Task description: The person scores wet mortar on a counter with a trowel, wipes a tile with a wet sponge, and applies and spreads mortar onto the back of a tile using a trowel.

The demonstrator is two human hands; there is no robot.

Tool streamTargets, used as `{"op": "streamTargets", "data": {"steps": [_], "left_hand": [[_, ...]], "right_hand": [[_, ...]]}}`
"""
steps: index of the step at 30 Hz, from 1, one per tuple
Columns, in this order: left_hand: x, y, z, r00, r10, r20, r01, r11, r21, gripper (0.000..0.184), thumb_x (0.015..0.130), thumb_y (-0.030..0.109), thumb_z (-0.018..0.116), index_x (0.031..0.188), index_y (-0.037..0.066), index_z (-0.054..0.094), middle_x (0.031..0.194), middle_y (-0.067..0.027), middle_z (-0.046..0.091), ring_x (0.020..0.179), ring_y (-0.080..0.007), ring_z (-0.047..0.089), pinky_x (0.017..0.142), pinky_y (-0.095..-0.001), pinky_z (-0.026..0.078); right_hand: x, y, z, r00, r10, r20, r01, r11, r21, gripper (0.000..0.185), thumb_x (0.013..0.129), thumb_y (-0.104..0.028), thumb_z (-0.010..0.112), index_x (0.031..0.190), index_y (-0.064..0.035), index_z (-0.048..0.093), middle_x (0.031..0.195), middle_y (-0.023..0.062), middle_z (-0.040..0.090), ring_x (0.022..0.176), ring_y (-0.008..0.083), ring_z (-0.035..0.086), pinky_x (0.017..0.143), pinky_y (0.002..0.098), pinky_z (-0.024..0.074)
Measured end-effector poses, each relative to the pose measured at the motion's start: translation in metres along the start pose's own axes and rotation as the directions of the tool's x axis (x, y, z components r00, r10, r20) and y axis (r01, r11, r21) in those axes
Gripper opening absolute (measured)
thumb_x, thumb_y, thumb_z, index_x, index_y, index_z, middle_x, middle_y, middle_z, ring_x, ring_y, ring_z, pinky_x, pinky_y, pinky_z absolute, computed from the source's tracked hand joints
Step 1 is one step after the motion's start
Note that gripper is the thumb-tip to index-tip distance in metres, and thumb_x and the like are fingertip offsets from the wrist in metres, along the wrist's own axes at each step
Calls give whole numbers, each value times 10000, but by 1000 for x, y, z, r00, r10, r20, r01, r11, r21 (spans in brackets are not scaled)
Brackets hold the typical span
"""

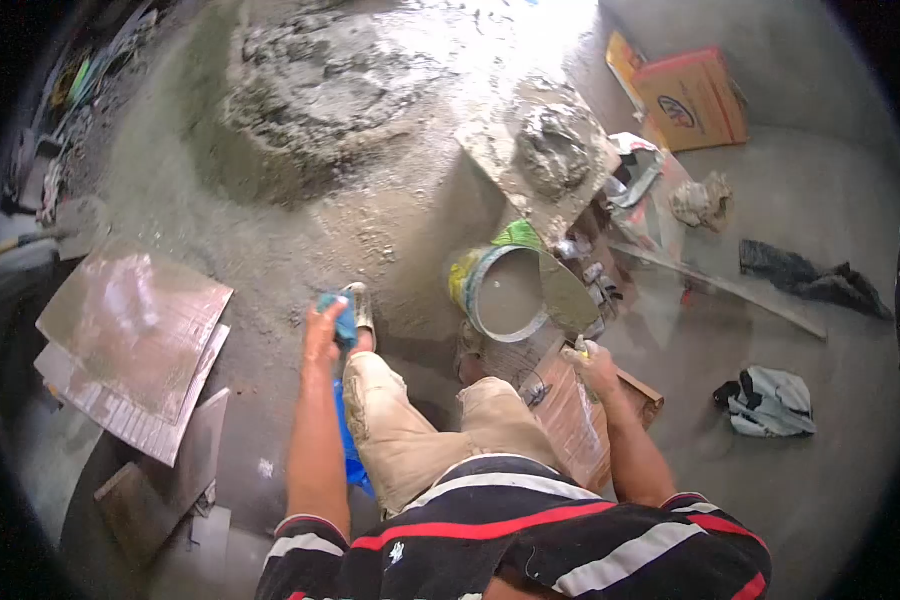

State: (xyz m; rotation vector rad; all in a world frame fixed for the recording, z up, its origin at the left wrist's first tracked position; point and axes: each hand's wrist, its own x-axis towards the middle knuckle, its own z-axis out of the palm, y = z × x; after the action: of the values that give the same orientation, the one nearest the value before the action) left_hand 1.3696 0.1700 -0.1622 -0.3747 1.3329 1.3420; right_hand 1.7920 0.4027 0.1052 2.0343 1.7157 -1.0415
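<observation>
My left hand (322, 332) is closed around a blue sponge-like piece (345, 320), above my shoe. On the right, my right hand (595, 365) has its fingers closed round the handle of a trowel (567, 298), whose grey blade lies over the right rim of a bucket. The bucket (460, 283) stands in front of my legs and holds grey liquid (510, 295). Behind it, a heap of wet mortar (555, 150) sits on a board (490, 150). Below my right hand lies a brown cardboard box (575, 425).
A large mortar pile (320, 100) lies ahead. Stacked tiles (135, 325) are at the left. An orange carton (692, 100), a long strip (730, 285), a dark cloth (810, 275) and a pale cloth (770, 402) lie on the right. Blue plastic (350, 440) lies beside my leg.
</observation>
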Motion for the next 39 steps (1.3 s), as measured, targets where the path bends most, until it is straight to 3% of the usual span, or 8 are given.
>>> {"op": "streamTargets", "data": {"steps": [22,23,25,27,28,29,36,39], "left_hand": [[-45,-250,386,947,-157,279,137,986,91,232,759,21,759,912,88,598,817,-37,628,678,-177,645,663,-380,571],[-47,-259,387,966,-147,212,125,986,113,256,738,33,787,894,92,592,806,-38,613,682,-192,642,653,-380,563],[-59,-268,392,994,-105,28,100,984,150,377,698,101,824,987,59,585,885,-72,609,788,-215,638,715,-414,547],[-44,-300,383,994,-66,92,44,974,223,504,738,205,802,1144,50,547,981,-84,595,906,-186,598,801,-400,523],[-63,-290,381,986,-50,160,8,968,252,511,758,245,801,1157,56,545,992,-81,593,895,-184,595,791,-394,521],[-80,-282,385,970,-41,241,-29,960,280,520,779,286,800,1171,61,543,1003,-79,591,883,-181,593,781,-388,518],[-156,-233,362,961,-126,245,107,990,87,589,848,435,789,1220,32,574,996,-55,626,909,-149,605,739,-337,514],[-182,-193,337,963,-43,265,63,996,-68,480,884,379,770,1193,52,600,1021,-52,642,915,-146,618,755,-338,521]], "right_hand": [[-5,544,-49,822,570,5,-508,729,458,194,887,-222,714,881,-100,563,645,-3,503,545,126,486,470,312,431],[3,602,-30,982,166,-89,-149,974,172,298,908,-217,696,1126,-21,641,704,86,570,651,238,572,593,399,505],[10,581,-11,964,20,-265,51,964,260,271,905,-264,718,959,-8,646,660,81,551,574,226,563,498,382,446],[24,534,-4,619,-577,-533,471,815,-336,267,909,-271,718,929,-22,623,624,57,528,494,196,537,415,353,402],[30,521,-20,955,-150,-254,215,944,249,236,933,-265,694,995,-47,627,656,24,523,511,163,522,432,324,407],[36,511,-36,946,161,281,-301,755,582,218,956,-259,670,1061,-72,631,689,-8,518,528,130,507,449,295,412],[71,272,-45,870,-485,90,438,843,311,203,935,-216,698,949,-48,584,636,-8,514,517,90,483,448,288,384],[38,167,-42,917,-370,147,298,882,366,293,903,-277,710,969,-3,631,717,27,563,637,123,494,568,311,417]]}}
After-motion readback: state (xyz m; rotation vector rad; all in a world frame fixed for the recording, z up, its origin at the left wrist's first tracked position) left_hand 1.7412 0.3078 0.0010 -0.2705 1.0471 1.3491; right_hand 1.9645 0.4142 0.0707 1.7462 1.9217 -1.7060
